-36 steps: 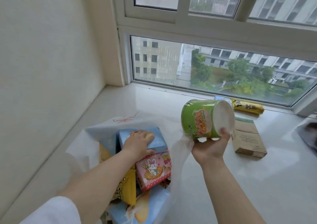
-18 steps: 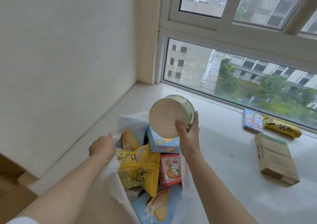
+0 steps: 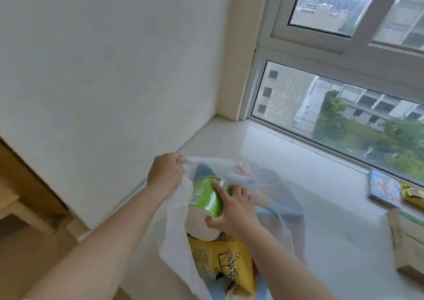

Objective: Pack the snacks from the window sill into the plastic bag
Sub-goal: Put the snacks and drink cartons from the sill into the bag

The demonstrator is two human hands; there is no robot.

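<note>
Hands: left (image 3: 165, 175) gripping bag rim (image 3: 206, 160), right (image 3: 236, 212) clasping green cup (image 3: 207, 196), contents half-hidden.

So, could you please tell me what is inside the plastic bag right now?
Inside the plastic bag: the green cup, gripped by the right hand, above a yellow snack packet. Bluish packaging shows through; the rest is covered.

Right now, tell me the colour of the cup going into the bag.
Bright green cup, pale beige base; seen in the head view.
</note>
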